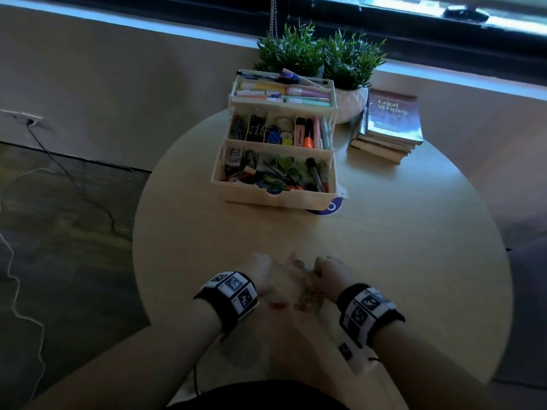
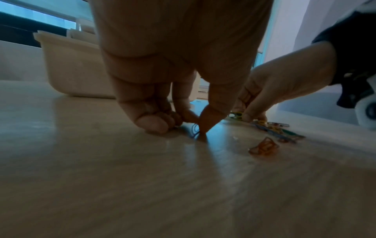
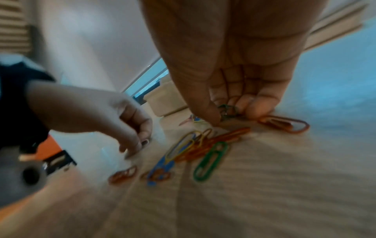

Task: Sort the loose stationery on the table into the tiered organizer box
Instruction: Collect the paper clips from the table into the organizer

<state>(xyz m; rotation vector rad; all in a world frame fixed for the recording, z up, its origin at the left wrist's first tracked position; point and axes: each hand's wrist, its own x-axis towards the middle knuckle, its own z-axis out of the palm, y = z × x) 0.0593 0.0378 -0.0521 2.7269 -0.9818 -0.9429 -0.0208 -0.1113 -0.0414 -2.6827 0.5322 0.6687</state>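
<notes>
— Can you read anything from where you stand?
— Only the top book on the stack of books (image 1: 386,130) by the window: "Legal Writing." The small label inside the organizer box (image 1: 273,149) is too blurred to make out.
— And the hands?
— Both are down on the round table (image 1: 399,232), near its front edge, wrists banded. The left hand (image 1: 260,273) has its fingertips on the wood, thumb and forefinger pinching a blue paper clip (image 2: 194,131). The right hand (image 1: 330,275) is curled over a green paper clip (image 3: 227,110), pinched at the thumb tip.
— The rest of the clips?
— A loose pile of paper clips (image 3: 200,148) lies between and just behind the hands: orange, yellow, blue, green. One orange clip (image 3: 284,124) sits just beside the right fingers.
— Room to move?
— Bare tabletop runs from the hands up to the box, which stands open in three tiers at the far side, with two potted plants (image 1: 319,57) behind it.
</notes>
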